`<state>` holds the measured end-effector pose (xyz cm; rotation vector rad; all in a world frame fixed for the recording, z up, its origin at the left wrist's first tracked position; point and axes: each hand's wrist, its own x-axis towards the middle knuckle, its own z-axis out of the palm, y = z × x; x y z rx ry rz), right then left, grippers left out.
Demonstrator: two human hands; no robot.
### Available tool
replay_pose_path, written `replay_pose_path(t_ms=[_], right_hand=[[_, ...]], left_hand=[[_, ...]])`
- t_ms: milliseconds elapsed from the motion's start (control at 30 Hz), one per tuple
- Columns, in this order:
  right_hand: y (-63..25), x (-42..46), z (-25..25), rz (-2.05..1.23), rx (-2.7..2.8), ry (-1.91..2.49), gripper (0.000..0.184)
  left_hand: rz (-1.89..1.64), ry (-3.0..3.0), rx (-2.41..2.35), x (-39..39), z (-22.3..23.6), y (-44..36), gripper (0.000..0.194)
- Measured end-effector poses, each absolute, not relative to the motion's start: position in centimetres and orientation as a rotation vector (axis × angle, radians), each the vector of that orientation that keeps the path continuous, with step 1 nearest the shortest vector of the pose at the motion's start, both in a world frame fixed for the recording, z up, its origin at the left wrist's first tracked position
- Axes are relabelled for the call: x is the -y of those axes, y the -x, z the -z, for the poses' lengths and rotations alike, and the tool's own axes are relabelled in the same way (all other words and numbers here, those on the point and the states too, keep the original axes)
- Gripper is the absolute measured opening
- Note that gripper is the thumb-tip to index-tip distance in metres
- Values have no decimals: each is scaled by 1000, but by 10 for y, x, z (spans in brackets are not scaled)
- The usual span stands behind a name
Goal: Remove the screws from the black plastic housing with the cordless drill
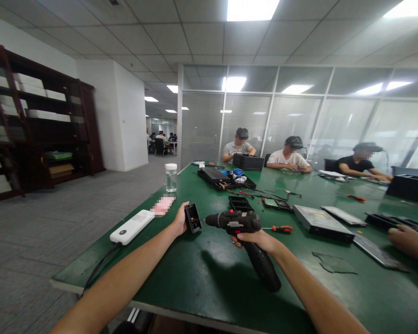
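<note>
Head view: a black plastic housing [193, 218] is over the green tabletop [181, 273], pinched in the grip of the left hand [181, 220], beside the bit tip of a cordless drill [245, 221]. The right hand [259, 240] wraps its grip around the drill's handle. The drill's pale label [234, 224] is unreadable, like the dark round emblem [123, 232] on the white corded device [136, 225].

An office put to workshop use is seen — a glass partition [204, 125] is set behind the green table [174, 283], a wooden cabinet [92, 123] is placed left of it, a power drill [244, 221] is held above it.
</note>
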<state>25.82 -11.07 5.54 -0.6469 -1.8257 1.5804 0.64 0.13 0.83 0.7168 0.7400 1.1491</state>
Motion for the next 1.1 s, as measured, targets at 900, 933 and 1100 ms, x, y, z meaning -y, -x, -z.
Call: replay_pose_path(t_ms=[900, 933, 1100], right_hand=[[-258, 111, -57, -1548, 1839, 702, 28], [-258, 112, -57, -1538, 1848, 702, 29], [-258, 114, -62, -1450, 1968, 689, 27]], left_hand=[[-1170, -686, -785, 8, -16, -10, 31], [-1171, -685, -782, 7, -16, -10, 31], [-1173, -700, -753, 4, -13, -8, 32]])
